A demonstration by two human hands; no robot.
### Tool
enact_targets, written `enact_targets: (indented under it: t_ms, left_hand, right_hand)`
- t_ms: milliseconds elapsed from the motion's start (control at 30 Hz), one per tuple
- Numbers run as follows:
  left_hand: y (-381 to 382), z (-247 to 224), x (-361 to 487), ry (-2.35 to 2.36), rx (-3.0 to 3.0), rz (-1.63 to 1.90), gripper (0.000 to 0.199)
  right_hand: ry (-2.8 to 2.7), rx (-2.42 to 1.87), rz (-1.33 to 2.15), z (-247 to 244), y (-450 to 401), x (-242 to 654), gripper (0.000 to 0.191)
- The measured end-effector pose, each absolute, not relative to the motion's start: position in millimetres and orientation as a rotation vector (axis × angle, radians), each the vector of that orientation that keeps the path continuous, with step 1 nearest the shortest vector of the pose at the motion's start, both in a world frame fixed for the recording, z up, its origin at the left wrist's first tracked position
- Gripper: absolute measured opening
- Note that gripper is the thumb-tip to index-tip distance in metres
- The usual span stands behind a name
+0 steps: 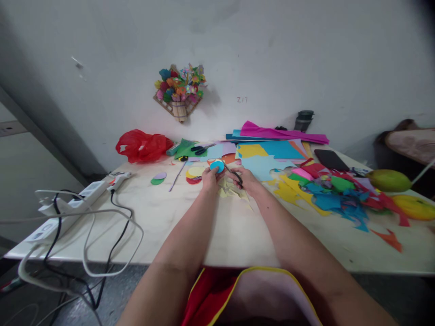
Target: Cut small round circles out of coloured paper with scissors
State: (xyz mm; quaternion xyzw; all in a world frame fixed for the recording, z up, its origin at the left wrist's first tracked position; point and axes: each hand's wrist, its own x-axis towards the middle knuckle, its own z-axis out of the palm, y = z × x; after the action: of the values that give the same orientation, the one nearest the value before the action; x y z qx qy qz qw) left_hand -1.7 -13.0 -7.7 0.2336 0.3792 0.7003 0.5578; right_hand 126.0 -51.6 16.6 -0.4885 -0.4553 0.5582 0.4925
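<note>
My left hand [210,178] holds a round blue paper disc [216,166] over the middle of the table, thumb on top. My right hand [245,179] is closed on a pair of dark-handled scissors [236,176], whose blades point up and left toward the disc. Pale yellow paper scraps [231,188] lie beneath and between the hands. Left of my left hand are pale yellow discs [195,172] over red and orange ones. Farther left, a purple disc [160,175] overlaps a green disc [157,181].
Coloured scraps [340,194] and two mangoes [389,179] lie right, near a black phone [331,160]. Paper sheets [268,150] and more scissors [201,149] lie behind. A red bag [142,146] is back left; power strips [68,213] with loose cables are left.
</note>
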Motion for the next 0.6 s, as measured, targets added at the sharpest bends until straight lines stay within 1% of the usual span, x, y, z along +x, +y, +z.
enact_targets:
  t_ms: [133, 200, 367, 600]
  left_hand:
    - [-12.1, -8.7, -1.9, 0.91, 0.563, 1.659, 0.024]
    - [-12.6, -8.4, -2.1, 0.915, 0.566, 1.653, 0.026]
    - [-15.4, -6.1, -2.2, 0.92, 0.577, 1.628, 0.021]
    - [-16.3, -5.7, -1.7, 0.913, 0.592, 1.609, 0.02]
  right_hand:
    - [-1.112, -1.188, 1.358, 15.0, -50.5, 126.3, 0.031]
    - [-1.121, -1.178, 1.365, 13.2, -49.5, 127.1, 0.031]
    - [-1.122, -1.147, 1.387, 10.7, -48.0, 128.9, 0.03]
    - [-1.129, -1.176, 1.38, 14.0, -50.3, 130.7, 0.025]
